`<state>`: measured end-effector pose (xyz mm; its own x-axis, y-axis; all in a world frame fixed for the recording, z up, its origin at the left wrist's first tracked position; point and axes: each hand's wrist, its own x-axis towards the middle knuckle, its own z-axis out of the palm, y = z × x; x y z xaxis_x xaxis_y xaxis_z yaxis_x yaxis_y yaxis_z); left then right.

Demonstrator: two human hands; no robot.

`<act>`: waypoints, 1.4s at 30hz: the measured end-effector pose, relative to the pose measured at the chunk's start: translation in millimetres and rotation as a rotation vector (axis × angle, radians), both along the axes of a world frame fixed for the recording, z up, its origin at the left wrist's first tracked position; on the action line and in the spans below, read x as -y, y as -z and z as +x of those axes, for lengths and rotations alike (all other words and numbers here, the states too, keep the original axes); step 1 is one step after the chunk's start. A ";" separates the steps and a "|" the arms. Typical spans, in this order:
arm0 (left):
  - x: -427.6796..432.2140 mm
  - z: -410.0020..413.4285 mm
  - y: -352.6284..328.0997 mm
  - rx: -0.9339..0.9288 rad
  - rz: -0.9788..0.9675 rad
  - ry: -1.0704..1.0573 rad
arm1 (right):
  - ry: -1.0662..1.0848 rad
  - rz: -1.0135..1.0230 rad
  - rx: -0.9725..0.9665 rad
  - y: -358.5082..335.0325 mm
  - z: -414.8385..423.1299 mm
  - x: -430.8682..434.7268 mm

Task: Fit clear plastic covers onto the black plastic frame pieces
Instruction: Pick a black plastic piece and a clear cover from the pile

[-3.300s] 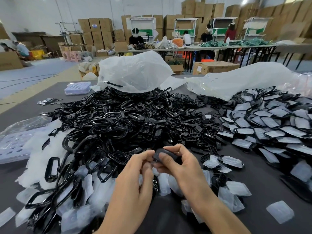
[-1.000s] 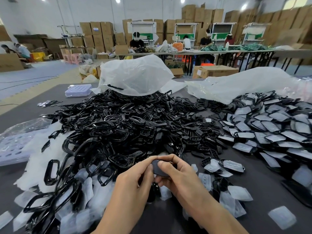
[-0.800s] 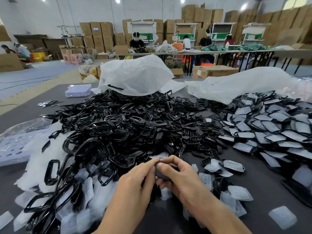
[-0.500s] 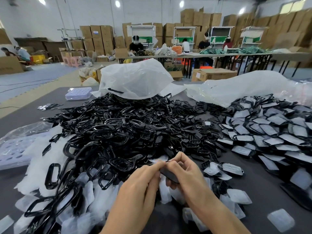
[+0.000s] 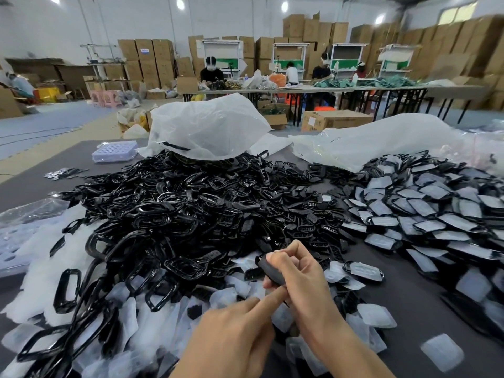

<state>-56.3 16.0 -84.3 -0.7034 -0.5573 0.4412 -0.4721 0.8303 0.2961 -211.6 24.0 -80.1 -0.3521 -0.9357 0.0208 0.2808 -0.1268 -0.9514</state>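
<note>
My right hand [image 5: 302, 279] grips a small black frame piece [image 5: 268, 270] between thumb and fingers, just above the table. My left hand [image 5: 234, 334] is below it, its index finger stretched out and touching the piece's lower end; the other fingers are curled. A big heap of black frame pieces [image 5: 177, 214] fills the middle of the dark table. Loose clear plastic covers [image 5: 152, 317] lie around and under the hands. A pile of frames with covers fitted [image 5: 436, 214] lies on the right.
White plastic bags [image 5: 207, 129] lie behind both piles. A clear blister tray [image 5: 114, 151] sits at the far left, another tray [image 5: 16, 236] at the left edge. Bare dark table [image 5: 425, 304] shows right of my hands. People work at long tables far behind.
My right hand has lifted the black piece and tilted it upright. My left hand has dropped lower and let go, now touching it only with the index finger.
</note>
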 end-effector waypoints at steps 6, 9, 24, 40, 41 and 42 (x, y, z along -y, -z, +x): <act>-1.0 6.5 -5.1 -0.195 0.098 0.000 | -0.023 -0.007 0.021 -0.3 -2.3 1.1; 3.9 8.1 -5.7 -0.266 0.087 -0.132 | -0.026 -0.012 -0.013 -1.6 -0.7 -0.8; 23.3 10.6 0.1 -0.660 0.525 -0.153 | -0.238 -0.055 -0.247 -2.2 8.2 -4.4; 18.6 13.5 7.9 -0.650 0.377 -0.151 | -0.002 -0.048 -0.141 -28.4 -51.9 7.5; 17.7 13.4 9.6 -0.613 0.358 -0.156 | 0.111 -0.070 -0.094 -36.9 -71.0 11.6; 16.8 12.0 10.9 -0.574 0.343 -0.160 | 0.236 -0.105 -0.057 -47.1 -93.3 13.8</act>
